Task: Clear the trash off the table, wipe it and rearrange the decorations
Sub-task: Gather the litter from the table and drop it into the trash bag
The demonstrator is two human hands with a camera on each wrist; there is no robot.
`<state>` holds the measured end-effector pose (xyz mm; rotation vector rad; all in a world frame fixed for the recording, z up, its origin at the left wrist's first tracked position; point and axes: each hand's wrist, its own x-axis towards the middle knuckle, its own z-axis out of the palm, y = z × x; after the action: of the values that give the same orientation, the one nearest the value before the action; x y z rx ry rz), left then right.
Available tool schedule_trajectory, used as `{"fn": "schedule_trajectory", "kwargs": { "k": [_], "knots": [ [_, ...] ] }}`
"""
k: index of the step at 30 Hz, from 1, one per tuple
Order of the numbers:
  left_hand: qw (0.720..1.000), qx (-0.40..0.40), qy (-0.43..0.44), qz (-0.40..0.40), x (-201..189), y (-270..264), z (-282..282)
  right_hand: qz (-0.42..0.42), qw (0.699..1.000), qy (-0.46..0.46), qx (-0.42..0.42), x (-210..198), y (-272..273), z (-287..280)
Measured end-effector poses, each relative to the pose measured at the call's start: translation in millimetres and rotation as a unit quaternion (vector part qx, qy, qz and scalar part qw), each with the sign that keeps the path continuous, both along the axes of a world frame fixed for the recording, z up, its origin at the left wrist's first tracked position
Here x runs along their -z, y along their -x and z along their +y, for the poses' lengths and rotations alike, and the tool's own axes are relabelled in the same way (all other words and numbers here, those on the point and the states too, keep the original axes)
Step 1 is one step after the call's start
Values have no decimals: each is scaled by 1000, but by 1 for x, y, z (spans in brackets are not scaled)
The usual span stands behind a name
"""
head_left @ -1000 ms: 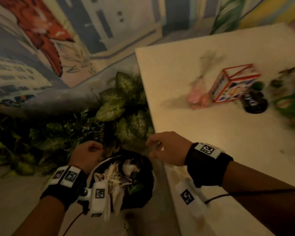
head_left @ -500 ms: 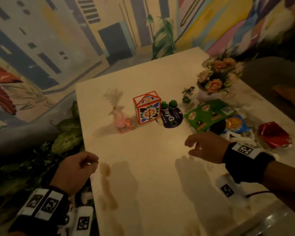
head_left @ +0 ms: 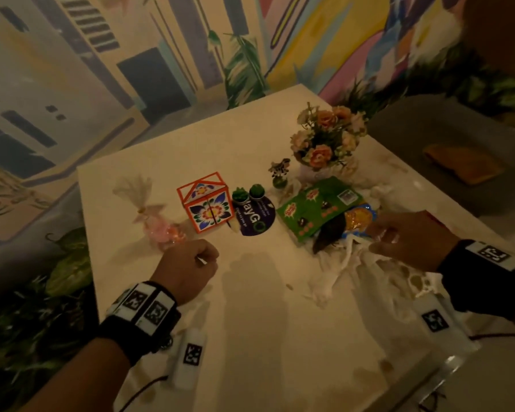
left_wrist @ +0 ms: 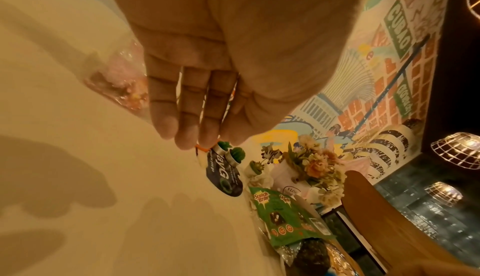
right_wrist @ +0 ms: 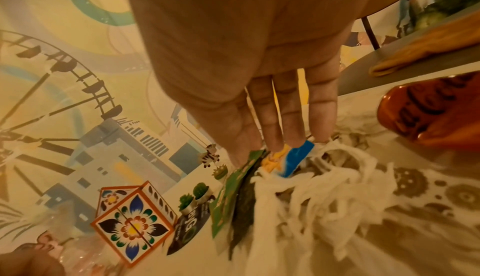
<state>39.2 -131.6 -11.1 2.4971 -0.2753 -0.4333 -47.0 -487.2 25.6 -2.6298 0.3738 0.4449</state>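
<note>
Head view shows a pale square table [head_left: 250, 337] beneath both hands. The left hand [head_left: 188, 270] hangs over the near-left part of the tabletop, fingers loosely curled and grasping nothing; the left wrist view confirms an empty palm with relaxed fingers [left_wrist: 187, 128]. The right hand [head_left: 411, 240] reaches over the trash cluster at the right side. Its fingers [right_wrist: 291, 116] are extended, with the tips at a blue-and-yellow snack wrapper [head_left: 359, 217]; whether they touch it cannot be told.

Trash location: the wrapper lies on crumpled white tissue paper [head_left: 339, 272], beside a green flat scouring-pad packet [head_left: 315, 208] with a dark pad [head_left: 329, 234] at its near end. A red foil wrapper [right_wrist: 428, 114] lies just right of the tissue.

Decorations stand along the middle of the table: a pink cellophane favour bag [head_left: 158, 224], an orange-framed floral tile box [head_left: 207, 203], two small green cactus pots [head_left: 249, 193] on a dark round printed card [head_left: 254, 220], a zebra figurine [head_left: 280, 171], and a white vase of peach artificial flowers [head_left: 326, 138]. The favour bag sits just beyond the left hand. Brown stains mark the near tabletop.
</note>
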Motion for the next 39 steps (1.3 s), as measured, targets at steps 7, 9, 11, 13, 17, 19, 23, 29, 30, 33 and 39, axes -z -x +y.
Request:
{"fn": "schedule_trajectory", "kwargs": {
  "k": [7, 9, 11, 13, 17, 19, 23, 29, 30, 33, 39],
  "knots": [
    [996, -82, -11, 23, 20, -16, -62, 5, 1000, -15, -23, 13, -34, -51],
    [996, -84, -11, 32, 23, -18, -83, 5, 999, -11, -38, 16, -41, -60],
    [997, -62, -23, 40, 24, -21, -107, 9, 998, -10, -55, 20, -46, -67],
    [998, -27, -41, 34, 26, -27, -132, 15, 997, -10, -74, 25, -49, -69],
    [997, 49, -53, 22, 28, -38, -180, 35, 995, -16, -94, 36, -51, -71],
    [993, 89, -79, 7, 33, -45, -200, 46, 993, -16, -109, 43, -49, -70],
    [987, 125, -96, 21, 46, -51, -226, 64, 990, -19, -124, 59, -46, -67],
    [979, 143, -143, 29, 65, -46, -238, 68, 992, -11, -104, 85, -52, -61],
    [979, 140, -149, 24, 68, -45, -237, 59, 993, -8, -100, 87, -53, -60],
    [980, 135, -145, 14, 72, -45, -232, 11, 996, -9, -90, 89, -57, -58],
    [967, 162, -192, 31, 71, -34, -232, -9, 997, -27, -69, 88, -64, -53]
  ]
}}
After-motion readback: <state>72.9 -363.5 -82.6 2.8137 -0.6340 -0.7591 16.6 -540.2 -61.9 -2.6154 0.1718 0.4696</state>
